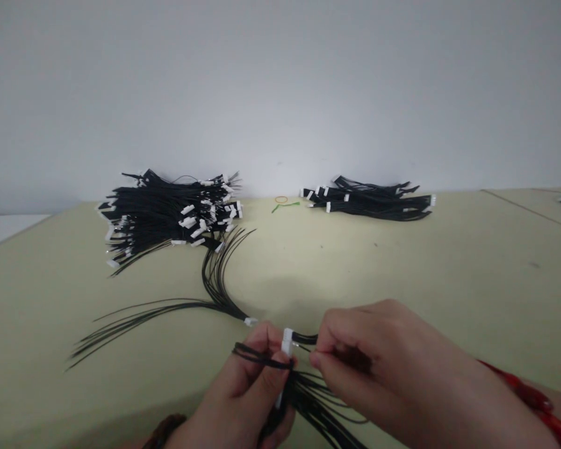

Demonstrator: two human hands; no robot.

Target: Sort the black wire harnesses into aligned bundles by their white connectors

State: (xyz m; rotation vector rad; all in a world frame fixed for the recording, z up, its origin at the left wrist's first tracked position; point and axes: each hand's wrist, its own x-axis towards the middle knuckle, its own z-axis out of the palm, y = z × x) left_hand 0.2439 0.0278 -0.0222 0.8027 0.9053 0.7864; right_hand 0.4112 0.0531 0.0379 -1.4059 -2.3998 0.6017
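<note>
At the lower centre of the frame, the left hand [247, 393] has its grip closed, thumb pressed against the fingers, on a white connector [287, 347], which stands nearly upright with its top end exposed above the thumb. A small group of looped black wires [258, 357] crosses the left thumb and forefinger, and a wire bundle [322, 419] fans out below the hand toward the bottom edge. To the right of it, the right hand [378, 358] has its grip pinched, thumb and forefinger tips practically together, on a thin wire [303, 348] leading from the connector; the remaining fingers are curled in. Short black leads [305, 338] run from the connector's top end to behind the right forefinger. A dark bracelet [166, 430] is on the left wrist, a red band [526, 391] on the right. Left of centre, a loose harness [217, 305] lies on the worktop [449, 268], its wires splayed in two branches. At the upper left rests a large pile of black wires with white connectors [154, 212]; right of the upper centre, a smaller pile [378, 206]. Between the piles lie an orange ring [280, 197] and a green strip [287, 205]. Any marking on the connectors is too small and blurred to read.
</note>
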